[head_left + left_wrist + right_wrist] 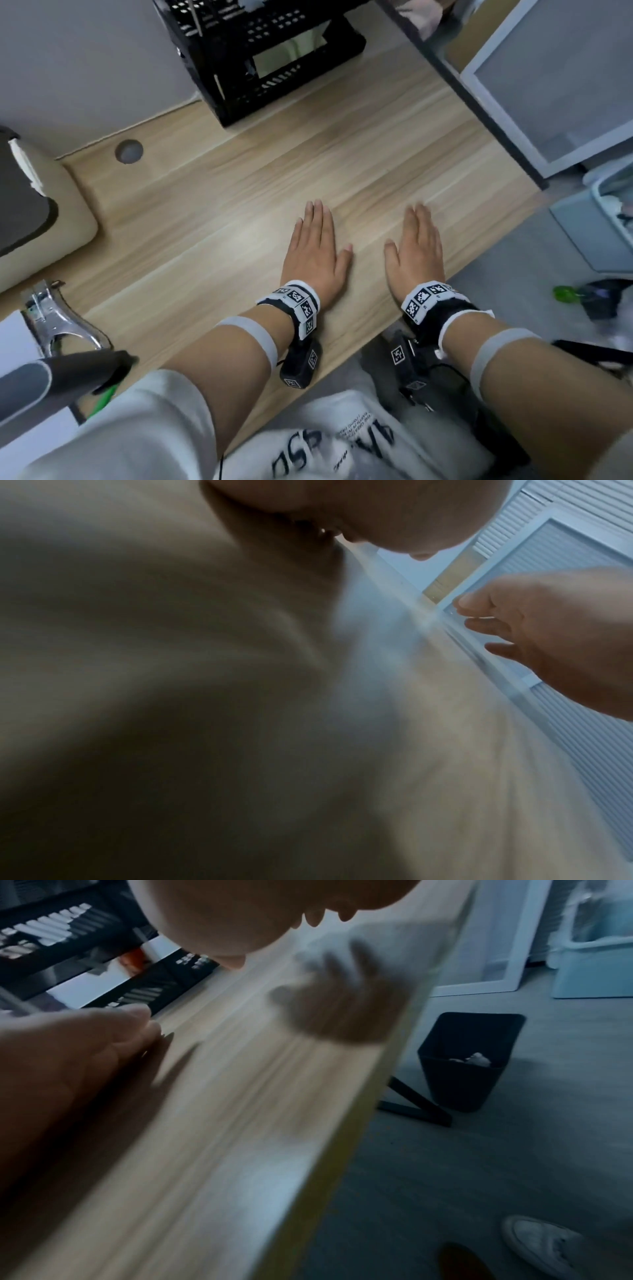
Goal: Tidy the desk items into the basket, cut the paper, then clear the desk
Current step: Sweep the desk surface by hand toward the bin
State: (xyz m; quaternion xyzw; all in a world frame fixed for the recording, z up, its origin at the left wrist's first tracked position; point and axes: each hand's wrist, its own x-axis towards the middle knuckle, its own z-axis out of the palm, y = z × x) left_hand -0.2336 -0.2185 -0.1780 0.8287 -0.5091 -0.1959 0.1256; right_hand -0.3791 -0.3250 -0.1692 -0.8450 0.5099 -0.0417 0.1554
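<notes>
Two hands, the left hand [317, 251] and the right hand [416, 253], lie flat with fingers straight and holding nothing on the bare tabletop [239, 192], while the black basket [260, 58] stands far ahead, a bit nearer the left one.
</notes>
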